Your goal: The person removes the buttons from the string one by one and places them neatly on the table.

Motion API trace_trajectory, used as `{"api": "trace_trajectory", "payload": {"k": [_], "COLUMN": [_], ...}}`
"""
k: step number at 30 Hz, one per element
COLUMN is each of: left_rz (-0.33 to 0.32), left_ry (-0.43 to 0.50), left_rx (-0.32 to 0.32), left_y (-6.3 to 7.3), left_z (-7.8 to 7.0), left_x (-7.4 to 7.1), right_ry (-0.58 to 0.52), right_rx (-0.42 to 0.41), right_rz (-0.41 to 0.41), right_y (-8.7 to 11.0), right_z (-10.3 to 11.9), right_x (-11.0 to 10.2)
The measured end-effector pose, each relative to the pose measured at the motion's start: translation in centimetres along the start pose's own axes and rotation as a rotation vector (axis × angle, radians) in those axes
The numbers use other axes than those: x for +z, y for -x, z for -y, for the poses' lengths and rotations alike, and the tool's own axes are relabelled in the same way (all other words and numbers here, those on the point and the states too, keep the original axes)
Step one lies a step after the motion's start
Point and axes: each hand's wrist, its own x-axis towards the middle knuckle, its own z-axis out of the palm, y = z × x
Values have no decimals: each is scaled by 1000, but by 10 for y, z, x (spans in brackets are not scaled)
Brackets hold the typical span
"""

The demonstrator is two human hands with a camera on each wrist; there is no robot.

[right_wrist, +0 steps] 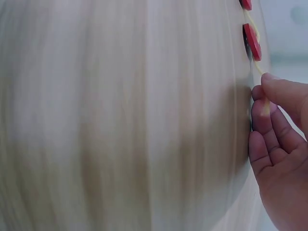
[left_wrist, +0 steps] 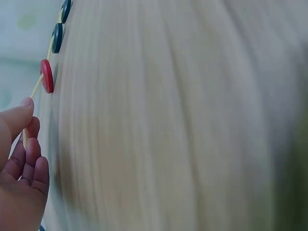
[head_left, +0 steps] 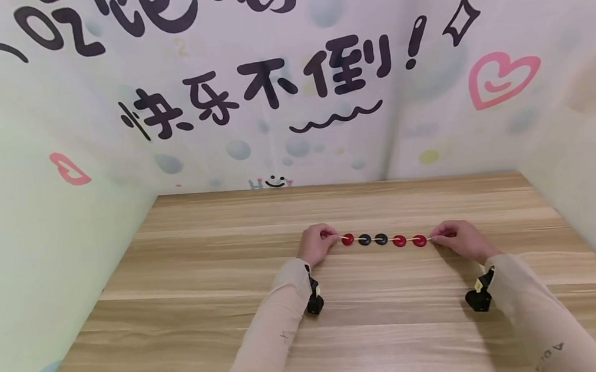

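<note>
A pale yellow string (left_wrist: 36, 87) runs through several round, button-like discs lying in a row on the wooden table. From left to right come a red disc (head_left: 347, 239), two dark discs (head_left: 365, 240), then two more red discs (head_left: 419, 241). My left hand (head_left: 316, 244) pinches the string's left end between thumb and fingertips, just beside the first red disc. At the other end, my right hand (head_left: 461, 239) pinches the string close to the last red disc. In both wrist views a short tail of string lies against the fingers. The string looks nearly straight between the hands.
The wooden table (head_left: 181, 314) meets a printed backdrop (head_left: 210, 158) along its far edge, with pale walls at left and right. A small black wrist device (head_left: 315, 302) hangs under the left sleeve, and another (head_left: 479, 299) under the right.
</note>
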Motion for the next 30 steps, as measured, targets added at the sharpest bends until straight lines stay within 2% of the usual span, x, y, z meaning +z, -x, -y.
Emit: {"api": "trace_trajectory", "payload": {"k": [5, 12, 16, 21, 26, 30], "left_rz": [2, -28, -44, -59, -75, -89], "left_ry": [-21, -37, -45, -42, -48, -62], "left_rx": [16, 8, 20, 42, 25, -2], "left_y": [1, 5, 7, 11, 17, 20], "left_z": [8, 22, 29, 39, 46, 51], "left_x": [-14, -35, -45, -57, -69, -77], "right_ry": [-4, -59, -38, 6, 25, 15], "right_rx": [-18, -90, -55, -99, -149, -147], "right_rz": [11, 17, 35, 25, 22, 37], "right_y": [-4, -11, -17, -24, -30, -36], "right_z": [11, 23, 28, 38, 48, 54], "right_x": [7, 18, 28, 36, 45, 54]}}
